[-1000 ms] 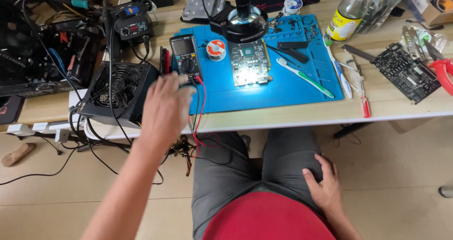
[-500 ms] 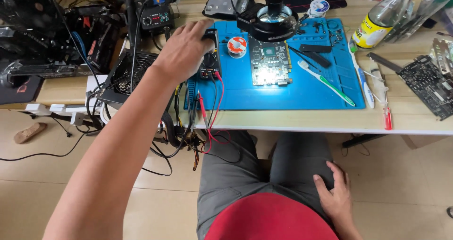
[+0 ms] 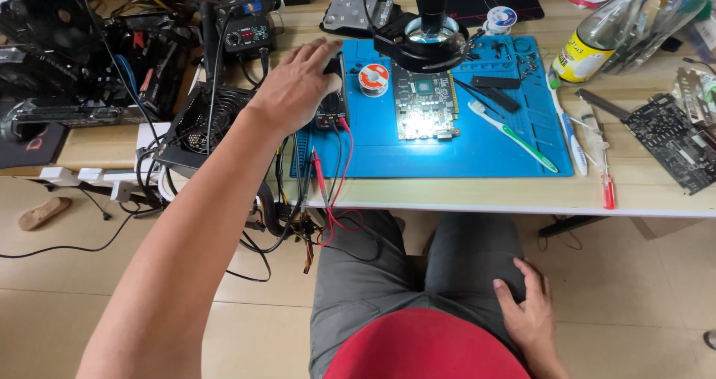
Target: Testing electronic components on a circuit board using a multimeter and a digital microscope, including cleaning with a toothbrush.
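While half a second ago already resting on the multimeter (image 3: 333,96), now sits a little further over it: left hand (image 3: 297,86) laid flat across the meter's top at the left edge of the blue mat (image 3: 447,155), arm stretched out from lower left. Fingers (image 3: 321,51) loosely curled and only slightly spread, covering most of the meter body; cannot tell whether actually gripping it or merely pressing on it. Red and black probe leads (image 3: 332,178) trailing from the meter's lower end over the table (image 3: 462,196) edge toward the lap. Just right of the meter, a solder spool (image 3: 373,79), then a green circuit board (image 3: 425,105) lit under the ring-light magnifier (image 3: 422,40). Left of the hand, a black power supply (image 3: 201,122) with fan grille. Unchanged from before: right hand (image 3: 526,316) resting on the right thigh, fingers relaxed and slightly apart, holding nothing.
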